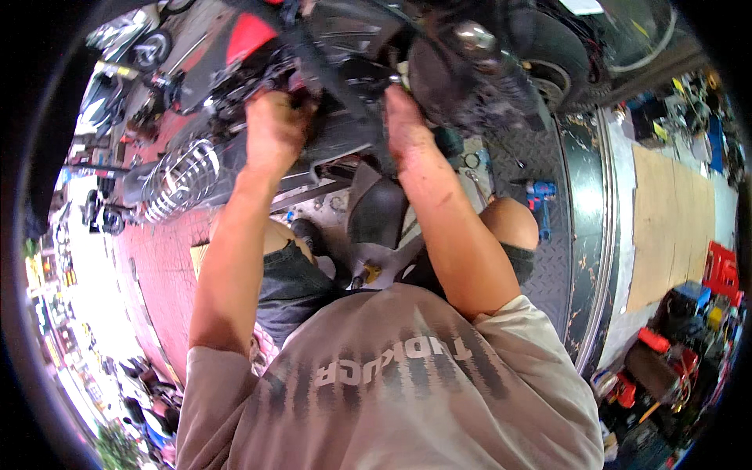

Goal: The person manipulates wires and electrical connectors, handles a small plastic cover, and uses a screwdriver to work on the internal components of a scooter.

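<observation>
A scooter's dark underside and frame (345,133) fills the upper middle, with a red body panel (247,39) and a coil spring (178,180) at the left. My left hand (278,121) reaches into dark parts below the red panel, fingers curled and blurred; what they hold is hidden. My right hand (409,125) is raised beside a rounded black housing (435,74), its fingers bent near a small silver fitting (395,79); I cannot make out what they hold.
A blue cordless drill (540,207) lies on dark tread plate, near scattered small parts (472,164). Right are a metal threshold (591,235), cardboard (670,219) and piled toolboxes (721,270). A tyre (572,55) is at top right. Parked scooters (110,102) stand on paving at left.
</observation>
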